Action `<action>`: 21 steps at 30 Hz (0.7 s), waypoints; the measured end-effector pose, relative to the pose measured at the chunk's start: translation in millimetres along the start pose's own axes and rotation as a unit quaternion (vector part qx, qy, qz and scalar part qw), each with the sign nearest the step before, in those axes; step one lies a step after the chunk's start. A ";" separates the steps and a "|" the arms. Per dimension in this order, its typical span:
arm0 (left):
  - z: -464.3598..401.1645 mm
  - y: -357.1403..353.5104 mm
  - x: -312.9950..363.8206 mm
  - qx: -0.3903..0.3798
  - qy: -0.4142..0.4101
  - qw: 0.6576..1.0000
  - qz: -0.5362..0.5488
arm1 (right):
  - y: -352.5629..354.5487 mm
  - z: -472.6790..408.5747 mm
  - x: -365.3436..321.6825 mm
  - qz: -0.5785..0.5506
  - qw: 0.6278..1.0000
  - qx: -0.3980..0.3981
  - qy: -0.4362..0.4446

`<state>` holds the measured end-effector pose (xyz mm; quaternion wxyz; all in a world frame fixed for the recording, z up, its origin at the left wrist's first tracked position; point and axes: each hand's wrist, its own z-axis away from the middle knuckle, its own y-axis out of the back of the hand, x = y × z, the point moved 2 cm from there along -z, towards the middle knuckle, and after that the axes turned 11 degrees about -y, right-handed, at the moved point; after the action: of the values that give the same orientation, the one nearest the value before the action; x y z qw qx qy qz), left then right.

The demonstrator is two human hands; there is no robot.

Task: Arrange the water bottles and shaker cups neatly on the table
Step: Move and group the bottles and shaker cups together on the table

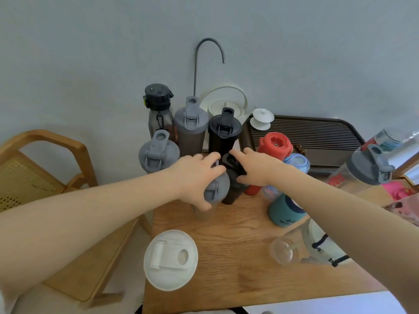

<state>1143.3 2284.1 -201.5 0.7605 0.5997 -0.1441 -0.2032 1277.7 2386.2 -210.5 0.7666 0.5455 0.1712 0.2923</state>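
My left hand (196,177) grips the grey lid of a clear shaker cup (216,189) from above. Beside it, my right hand (254,168) holds the top of a black shaker cup (232,191). The two cups stand side by side in the middle of the wooden table (226,257). Behind them stand a grey-lidded shaker (157,152), a smoky bottle with a black cap (158,109), a tall grey shaker (190,125) and a tall black shaker (223,132). A red bottle (273,148), a pale blue bottle (297,163) and a teal bottle (285,211) stand under my right forearm.
A white-lidded cup (170,260) stands at the table's near left corner, a clear glass bottle (285,250) lies near right. A dark slatted tray (313,137), white kettle (224,105) and gooseneck tap (204,55) are at the back. A grey-lidded shaker (367,168) is at right. A wooden chair (45,168) is left.
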 end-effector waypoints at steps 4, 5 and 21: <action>-7.7 3.5 -20.0 -0.010 0.052 0.999 -0.013 | -3.9 5.9 2.0 -0.023 0.999 0.022 -0.023; -10.8 4.3 -23.0 -0.014 0.056 0.998 -0.012 | -4.8 6.6 1.5 -0.036 0.999 0.025 -0.027; -19.7 11.5 -15.0 0.065 0.059 0.994 -0.058 | 42.5 20.1 4.3 -0.083 0.969 0.227 -0.048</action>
<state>1140.9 2310.4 -194.7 0.7141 0.6661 -0.0771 -0.2012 1281.5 2384.1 -163.5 0.6517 0.7023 0.2411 0.1543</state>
